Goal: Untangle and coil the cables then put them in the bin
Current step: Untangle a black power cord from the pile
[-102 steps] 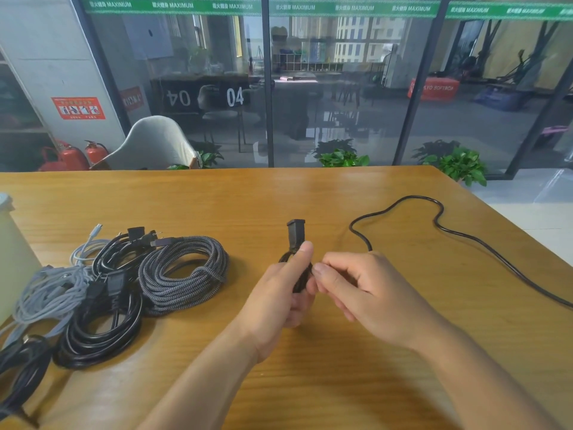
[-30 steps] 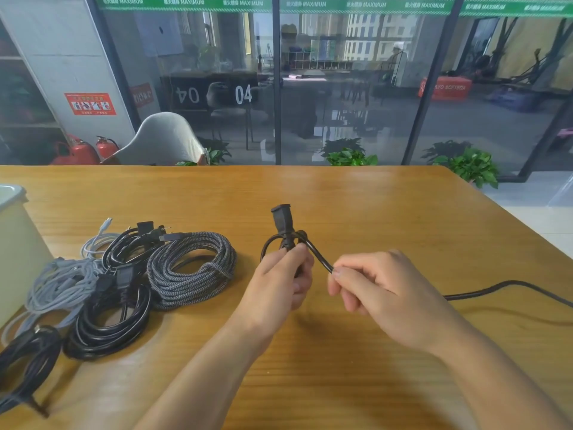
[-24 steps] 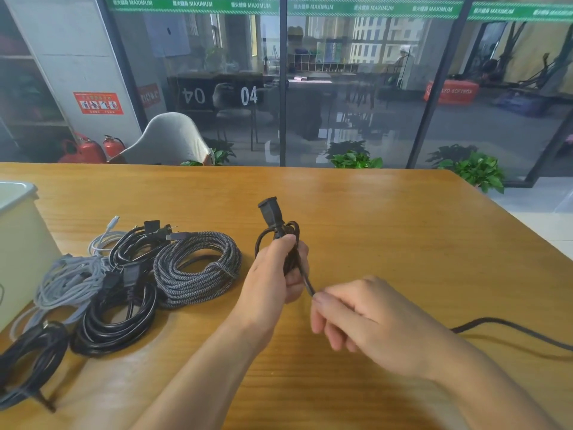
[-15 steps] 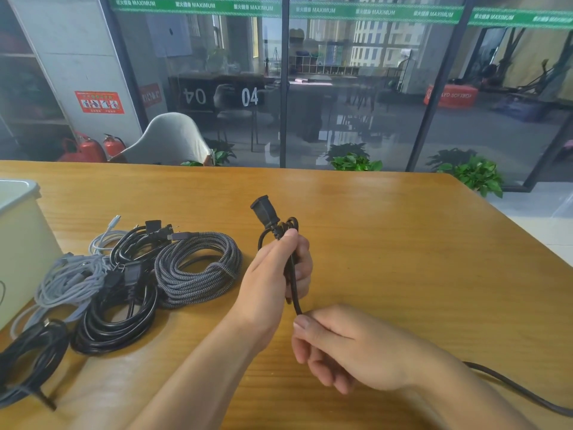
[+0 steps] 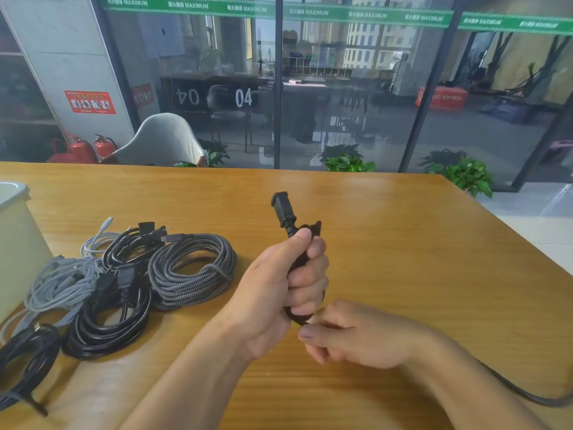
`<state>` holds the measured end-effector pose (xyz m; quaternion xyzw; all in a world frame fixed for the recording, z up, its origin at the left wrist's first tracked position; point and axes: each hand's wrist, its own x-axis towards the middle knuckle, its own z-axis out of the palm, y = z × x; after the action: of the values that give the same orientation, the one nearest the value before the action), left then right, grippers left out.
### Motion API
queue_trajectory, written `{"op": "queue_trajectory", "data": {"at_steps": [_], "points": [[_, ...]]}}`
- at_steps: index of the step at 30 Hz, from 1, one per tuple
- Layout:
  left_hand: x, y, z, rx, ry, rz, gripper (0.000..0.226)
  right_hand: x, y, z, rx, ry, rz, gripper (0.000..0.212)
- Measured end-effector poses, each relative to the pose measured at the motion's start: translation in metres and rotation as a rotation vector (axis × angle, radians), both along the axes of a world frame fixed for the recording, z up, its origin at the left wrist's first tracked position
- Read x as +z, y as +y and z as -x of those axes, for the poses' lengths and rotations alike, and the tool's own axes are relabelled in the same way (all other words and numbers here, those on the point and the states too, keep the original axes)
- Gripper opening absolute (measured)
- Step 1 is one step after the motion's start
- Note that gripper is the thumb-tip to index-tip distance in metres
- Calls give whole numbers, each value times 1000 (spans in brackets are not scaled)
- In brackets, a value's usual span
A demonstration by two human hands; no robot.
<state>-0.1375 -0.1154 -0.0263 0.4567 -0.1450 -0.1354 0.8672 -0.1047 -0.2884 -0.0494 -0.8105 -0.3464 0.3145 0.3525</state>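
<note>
- Fingers of your left hand [image 5: 280, 287] are curled tight round a small coil of black cord [image 5: 302, 265], held above the desk [image 5: 403, 243]; its plug [image 5: 282, 209] sticks up past your thumb.
- Fingers of your right hand [image 5: 356, 339] pinch the cord just below the left fist, at the bottom of the loop. The loose tail [image 5: 527, 398] runs out under your right forearm and off the right edge of view.
- The loops look very small. Wind them that tight and the stiff cord will likely spring open when you let go.
- The coil is hidden inside your fist, so I cannot tell how many turns are there; one could slip out at the bottom, where your right hand feeds it.
- The tail's far end is out of sight. If it drags over the desk edge it may snag, or its weight may pull the coil from your grip.
- Twist can build up in the tail as you wrap, and it may kink unless you let it turn between the pinching fingers.
- Finished coils [image 5: 192, 271] lie on the desk to your left, touching one another, near the bin [image 5: 18, 231]. Set this cord among them loosely and it could tangle again.
- Nothing shows in the bin from here, so the binning step seems not yet done.
</note>
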Motion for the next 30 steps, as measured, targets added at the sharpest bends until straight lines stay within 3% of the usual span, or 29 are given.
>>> {"op": "queue_trajectory", "data": {"at_steps": [5,10,14,20,24,30], "points": [[8,1,9,-365,-50,-168,29,6,-43,-22,-37,111,-58,34],[10,4,12,-505,-74,-351,32,10,-85,-40,-264,-147,150,55],[9,9,10,-437,-70,-519,31,17,-104,-44,-518,-289,126,50],[-2,1,5,-336,-71,-673,30,26,-50,-22,-793,-803,-139,34],[-7,-4,2,-238,-44,-686,31,26,-37,-11,-791,-852,-282,31],[-14,-9,1,-120,-33,-672,32,26,-30,-5,-749,-854,-304,36]]}}
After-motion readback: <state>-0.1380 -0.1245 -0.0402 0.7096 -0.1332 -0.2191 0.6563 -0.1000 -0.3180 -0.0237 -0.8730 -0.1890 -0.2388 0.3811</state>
